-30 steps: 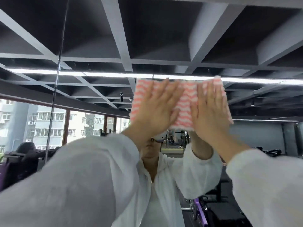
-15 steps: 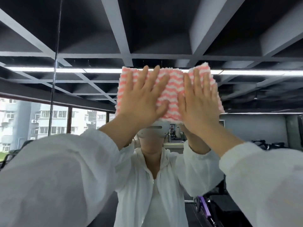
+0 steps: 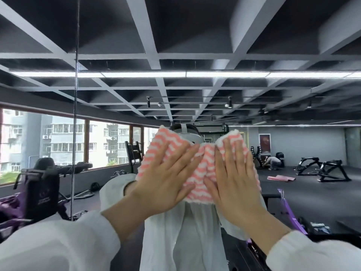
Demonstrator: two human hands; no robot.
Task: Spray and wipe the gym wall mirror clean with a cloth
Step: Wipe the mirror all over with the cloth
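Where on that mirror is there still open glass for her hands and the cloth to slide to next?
Bare mirror lies above the cloth, and left of it up to the panel seam, also to its right. It is crowded only where the left hand and right hand press together.

light: even, moderately bright indoors | sources: ceiling light strip [image 3: 185, 74] and daylight through the windows [image 3: 64, 145] at left, slightly blown out | shadows: soft, dark ceiling coffers | blur: near sleeves [image 3: 58, 249] soft, mild overall softness | distortion: wide-angle bending of beams toward edges
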